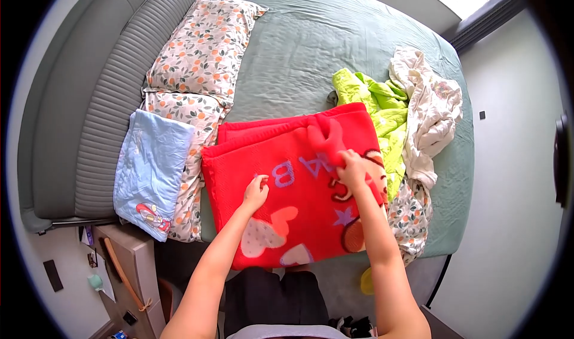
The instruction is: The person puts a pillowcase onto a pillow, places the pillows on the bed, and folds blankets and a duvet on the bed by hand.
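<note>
A thick red blanket (311,201), folded in layers, lies across the near edge of the bed. It carries purple letters, hearts, a star and a cartoon figure. My right hand (354,170) is closed on a raised, bunched fold of the blanket near its right side; that fold is slightly blurred. Over the blanket's left half, beside a purple letter B, my left hand (256,194) has loosely bent fingers with the thumb a little apart. Nothing shows between those fingers.
Fruit-print pillows (194,49) and a folded light blue cloth (152,168) lie along the grey headboard (110,100). A lime-green quilt (382,109) and a crumpled white cover (433,115) are heaped on the right of the green bed sheet (293,40). A wooden nightstand (134,261) stands lower left.
</note>
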`<state>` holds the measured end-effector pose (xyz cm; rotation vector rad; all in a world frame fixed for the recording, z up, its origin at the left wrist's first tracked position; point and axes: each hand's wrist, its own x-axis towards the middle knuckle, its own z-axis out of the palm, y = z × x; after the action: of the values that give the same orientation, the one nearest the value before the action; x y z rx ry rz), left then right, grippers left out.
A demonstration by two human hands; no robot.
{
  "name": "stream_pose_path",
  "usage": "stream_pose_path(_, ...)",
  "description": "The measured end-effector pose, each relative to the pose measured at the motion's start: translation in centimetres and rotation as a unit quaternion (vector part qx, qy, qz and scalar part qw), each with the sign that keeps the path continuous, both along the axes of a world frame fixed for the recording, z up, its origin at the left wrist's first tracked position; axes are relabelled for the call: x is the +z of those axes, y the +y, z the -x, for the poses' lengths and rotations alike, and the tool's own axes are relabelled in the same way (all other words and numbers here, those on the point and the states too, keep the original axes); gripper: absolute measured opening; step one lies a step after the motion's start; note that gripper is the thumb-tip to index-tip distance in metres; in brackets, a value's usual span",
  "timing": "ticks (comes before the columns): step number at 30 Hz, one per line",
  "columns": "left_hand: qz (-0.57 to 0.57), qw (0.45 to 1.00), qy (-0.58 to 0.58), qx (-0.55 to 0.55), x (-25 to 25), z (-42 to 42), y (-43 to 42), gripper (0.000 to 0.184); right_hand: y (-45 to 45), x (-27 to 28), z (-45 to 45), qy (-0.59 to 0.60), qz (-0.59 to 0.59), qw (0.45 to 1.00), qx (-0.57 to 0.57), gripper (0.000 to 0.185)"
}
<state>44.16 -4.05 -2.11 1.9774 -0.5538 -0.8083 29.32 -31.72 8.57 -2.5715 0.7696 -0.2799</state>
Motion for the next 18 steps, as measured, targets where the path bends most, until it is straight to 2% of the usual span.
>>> stream_pose_path(2,0.042,0.997,-0.065,0.011,0.9,-1.7,-2.5,0.027,3.4,0.3,0.2,0.013,0.049,0.994,0.097,0.029)
stream_pose_path(4,0.092,0.99,-0.101,0.032,0.7,-3.2,-4.6,0.027,6.0,0.0,1.1,0.046,0.053,0.991,0.113,0.03)
stream_pose_path(7,0.109,0.991,-0.075,0.019,3.1,-4.6,-7.9,0.025,8.4,-1.1,1.8,0.038,0.048,0.997,0.052,0.031)
stream_pose_path(8,0.088,0.996,-0.025,-0.012,3.1,-4.9,-8.8,0.029,8.7,-1.1,1.7,0.028,0.044,0.998,0.038,0.031)
stream_pose_path(10,0.11,0.975,-0.172,-0.087,1.2,-4.9,-10.6,0.037,9.0,-1.0,1.4,0.005,0.035,0.999,0.009,0.031)
stream_pose_path(13,0.14,0.962,-0.183,-0.145,2.9,-4.4,-13.5,0.057,8.2,-1.3,1.4,-0.048,0.004,0.999,-0.025,0.03)
stream_pose_path(16,0.092,0.94,-0.243,-0.221,4.9,-3.7,-14.7,0.066,7.2,-1.0,1.5,-0.092,-0.018,0.994,-0.056,0.032)
stream_pose_path(17,0.034,0.934,-0.261,-0.241,5.2,-3.5,-14.9,0.072,6.9,-1.0,1.6,-0.101,-0.023,0.993,-0.06,0.032)
stream_pose_path(18,-0.024,0.938,-0.204,-0.279,5.6,-3.6,-15.2,0.072,6.8,-0.9,1.7,-0.111,-0.028,0.991,-0.064,0.033)
